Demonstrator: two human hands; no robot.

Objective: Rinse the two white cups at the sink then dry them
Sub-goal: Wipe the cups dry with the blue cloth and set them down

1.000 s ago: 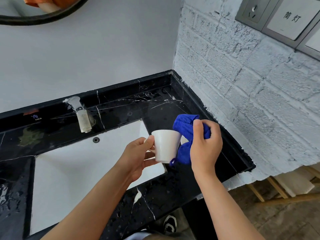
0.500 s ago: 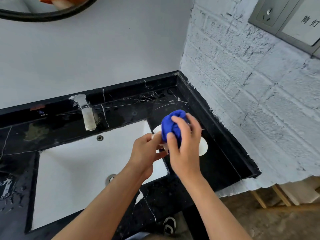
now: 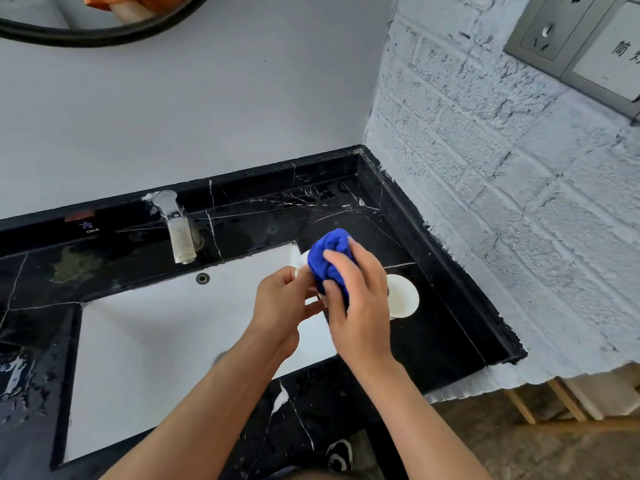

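Observation:
My left hand (image 3: 282,303) grips a white cup (image 3: 304,258) above the sink's right edge; only slivers of the cup show past the cloth and fingers. My right hand (image 3: 356,299) holds a bunched blue cloth (image 3: 329,254) and presses it into the cup's mouth. A second white cup (image 3: 401,296) stands on the black counter just right of my right hand, partly hidden behind it.
The white sink basin (image 3: 156,341) lies in a black marble counter (image 3: 433,323) with a raised rim at the back and right. A metal faucet (image 3: 178,233) stands behind the basin. A white brick wall (image 3: 502,202) with grey sockets (image 3: 547,32) is at the right.
The cloth went from beside the cup, round its outside, into the cup's mouth. Both hands shifted slightly up and back toward the counter corner; the second cup came into sight behind my right hand.

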